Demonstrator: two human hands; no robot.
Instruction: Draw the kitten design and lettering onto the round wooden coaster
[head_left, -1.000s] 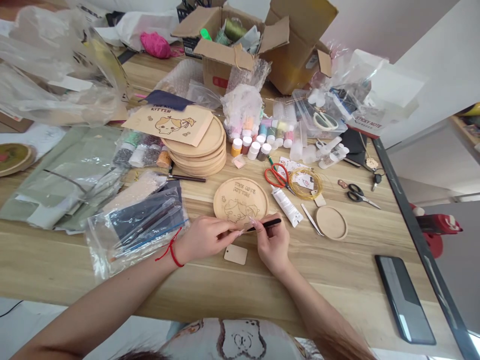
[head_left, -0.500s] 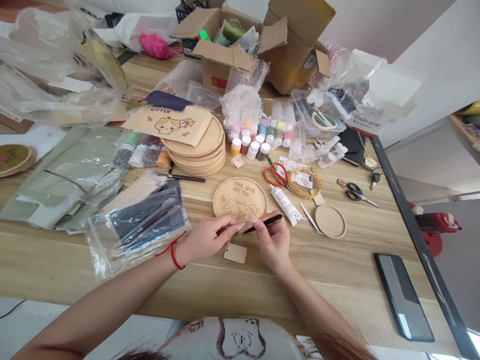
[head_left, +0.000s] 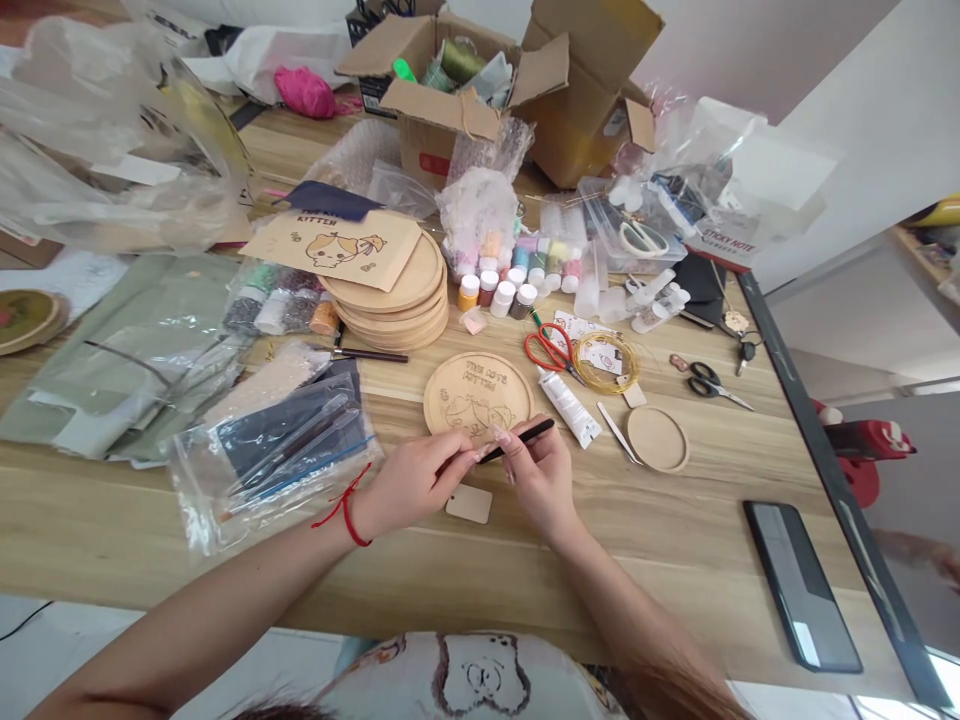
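My right hand (head_left: 541, 482) pinches a slim black-handled tool (head_left: 521, 441) above the table. My left hand (head_left: 415, 482), with a red thread (head_left: 345, 512) on its wrist, has its fingertips drawn together at the tool's lower end. Anything small between them is hidden. Just beyond both hands lies a round engraved wooden plaque (head_left: 477, 398) with a cat design. A small blank wooden tag (head_left: 469, 504) sits under the gap between my hands, touching neither.
Nearby are a glue tube (head_left: 568, 407), tweezers (head_left: 619, 433), red scissors (head_left: 550, 348), gold wire (head_left: 606, 362), a wooden disc stack (head_left: 390, 300), paint jars (head_left: 504, 290), and a bagged brush set (head_left: 277, 450). A phone (head_left: 801, 585) lies right; another person's forearm (head_left: 919, 548) shows beyond the table.
The view has drifted slightly, shifting the table up and left. My hands have come closer together, and the tool's far end tilts higher. A forearm has appeared at the right edge.
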